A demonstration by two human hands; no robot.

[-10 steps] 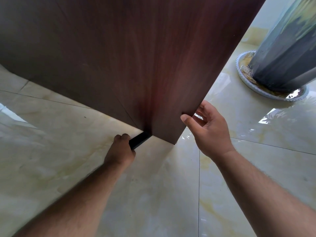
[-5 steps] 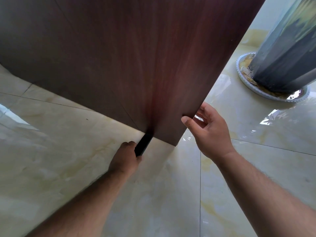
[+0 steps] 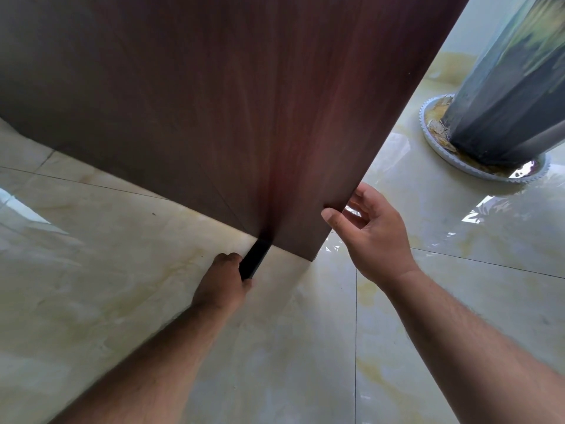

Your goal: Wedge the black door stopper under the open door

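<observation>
The dark brown wooden door (image 3: 244, 102) fills the upper half of the head view, its bottom corner just above the floor. A black door stopper (image 3: 254, 259) lies on the floor, its far end tucked under the door's bottom edge. My left hand (image 3: 223, 284) is closed on the stopper's near end. My right hand (image 3: 373, 234) grips the door's free vertical edge near the bottom corner, thumb on the near face, fingers curled behind.
Glossy cream marble floor tiles (image 3: 290, 347) spread all around. At the right back stands a tall dark glossy vase (image 3: 513, 87) on a round white scalloped tray (image 3: 434, 145).
The stopper has swung from lying slantwise to pointing more straight at the door's edge. My left hand has shifted right and nearer with it. My right hand stays on the door edge.
</observation>
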